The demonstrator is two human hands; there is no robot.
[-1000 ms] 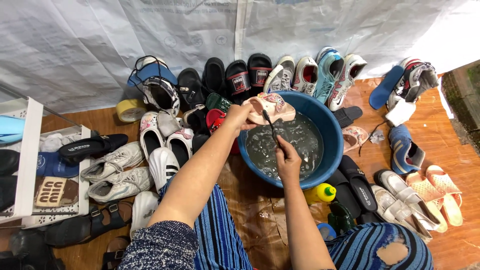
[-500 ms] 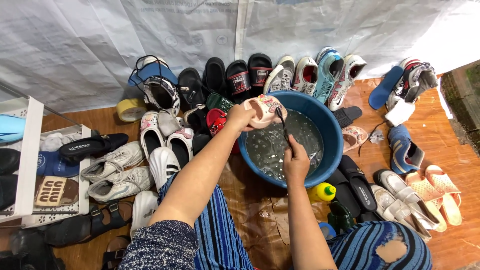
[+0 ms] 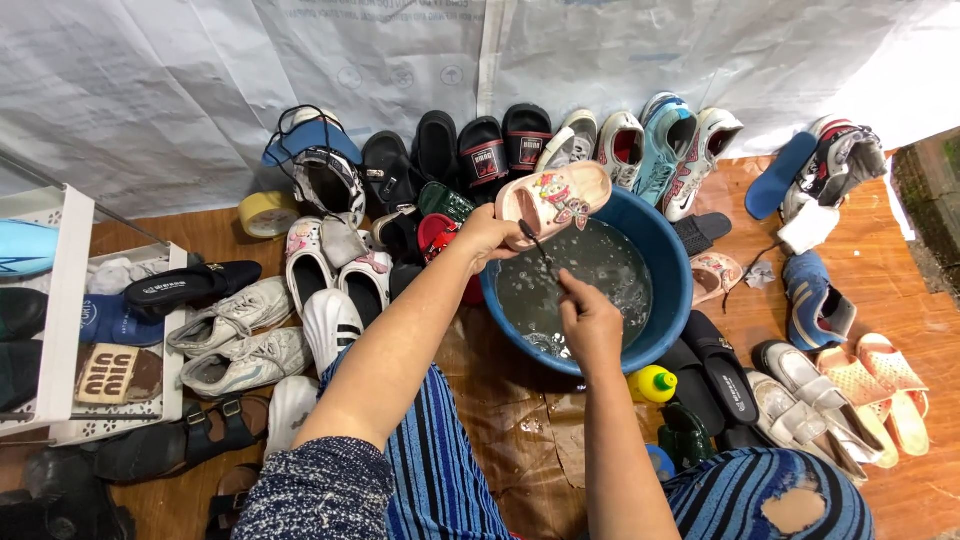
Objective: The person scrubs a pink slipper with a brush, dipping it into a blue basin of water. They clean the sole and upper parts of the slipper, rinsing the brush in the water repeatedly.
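Makeshift shoe-washing spot: rows of shoes (image 3: pixel 640 150), white tarp backdrop (image 3: pixel 200 80), water basin (image 3: pixel 670 260).

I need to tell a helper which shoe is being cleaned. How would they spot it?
Find the blue basin of water among the shoes. Over its far rim the left hand holds a small pink sandal, sole up, the only shoe lifted off the floor, with a brush against it.

A basin (image 3: pixel 665 300) of water sits on the floor, shoes rowed behind it. A shelf rack (image 3: pixel 65 310) stands left, sandals (image 3: pixel 885 385) right.
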